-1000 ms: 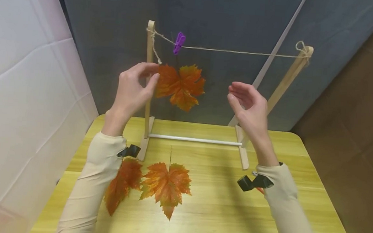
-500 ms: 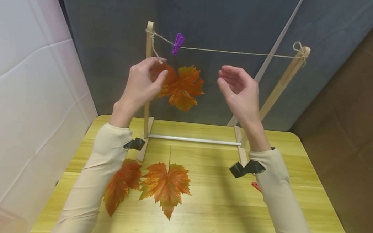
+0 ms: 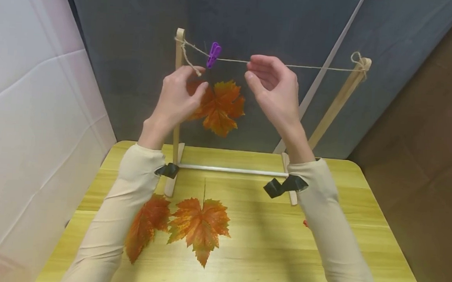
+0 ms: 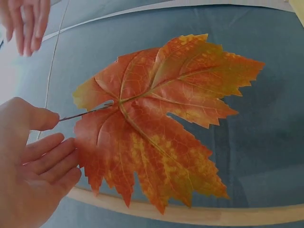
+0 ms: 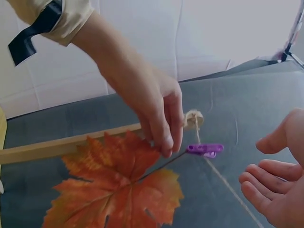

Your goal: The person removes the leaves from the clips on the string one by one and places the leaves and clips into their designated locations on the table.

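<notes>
An orange artificial maple leaf (image 3: pixel 222 110) hangs by its stem from a purple clothespin (image 3: pixel 214 55), which is clipped on a twine line (image 3: pixel 316 68). My left hand (image 3: pixel 176 90) is at the leaf's left side, thumb and fingers apart. In the left wrist view its fingertips meet the edge of the leaf (image 4: pixel 152 109); whether they touch I cannot tell. To the right of the clothespin, my right hand (image 3: pixel 274 85) is raised near the twine with loosely bent fingers and holds nothing. The right wrist view shows it apart from the clothespin (image 5: pixel 204 149).
Two wooden posts (image 3: pixel 339 100) carry the twine, and a white rod (image 3: pixel 232 170) joins their feet. On the yellow table (image 3: pixel 249 263) lie two more maple leaves, one in front (image 3: pixel 201 228) and one left (image 3: pixel 149 222). A small red thing (image 3: pixel 305 223) shows beside the right sleeve.
My right hand has moved up and left, toward the clothespin. My left hand has shifted slightly right and up, over the hanging leaf's left part. The clothespin stays on the twine.
</notes>
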Motion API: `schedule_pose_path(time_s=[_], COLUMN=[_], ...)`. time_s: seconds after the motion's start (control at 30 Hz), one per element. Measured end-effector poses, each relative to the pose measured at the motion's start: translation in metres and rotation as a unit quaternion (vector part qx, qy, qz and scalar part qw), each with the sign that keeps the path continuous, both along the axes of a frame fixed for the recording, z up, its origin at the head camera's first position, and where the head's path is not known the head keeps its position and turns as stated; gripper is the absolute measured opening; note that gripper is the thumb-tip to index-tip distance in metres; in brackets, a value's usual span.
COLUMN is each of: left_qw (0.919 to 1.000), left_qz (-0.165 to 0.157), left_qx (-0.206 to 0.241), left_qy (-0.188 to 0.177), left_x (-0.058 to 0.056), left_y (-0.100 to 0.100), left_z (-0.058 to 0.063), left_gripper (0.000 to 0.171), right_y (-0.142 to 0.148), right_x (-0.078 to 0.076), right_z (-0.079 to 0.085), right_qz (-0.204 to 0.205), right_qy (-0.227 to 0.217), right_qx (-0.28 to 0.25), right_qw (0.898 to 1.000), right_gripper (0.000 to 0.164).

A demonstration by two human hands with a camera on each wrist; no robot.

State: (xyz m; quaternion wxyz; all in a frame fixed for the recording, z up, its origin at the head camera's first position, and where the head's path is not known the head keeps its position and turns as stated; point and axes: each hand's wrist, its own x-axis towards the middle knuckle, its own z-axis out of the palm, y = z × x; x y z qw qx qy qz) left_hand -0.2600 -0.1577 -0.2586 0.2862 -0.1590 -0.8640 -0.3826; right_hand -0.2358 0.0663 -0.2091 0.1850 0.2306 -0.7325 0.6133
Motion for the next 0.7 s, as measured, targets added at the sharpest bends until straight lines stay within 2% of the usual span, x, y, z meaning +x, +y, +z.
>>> schedule_pose_path(time_s=[0.13, 0.4, 0.7], left_qw=[0.9999, 0.9997, 0.9995], left_qz=[-0.001, 0.004, 0.016], left_qx=[0.004, 0.013, 0.013], left_qy=[-0.013, -0.022, -0.024], left_x=[-0.004, -0.013, -0.018], left_y=[0.005, 0.014, 0.02], left_z=[0.001, -0.001, -0.008], left_gripper=[0.032, 0.031, 0.026], right_y=[-0.01, -0.023, -0.034], right_x=[-0.004, -0.014, -0.03], right_z=[0.01, 0.026, 0.021], right_qz=[0.007, 0.018, 0.007], right_qy=[0.014, 0.003, -0.008], right_qx=[0.008, 0.026, 0.055], right_qw=[1.0, 0.999, 0.998], right_gripper=[0.031, 0.033, 0.031])
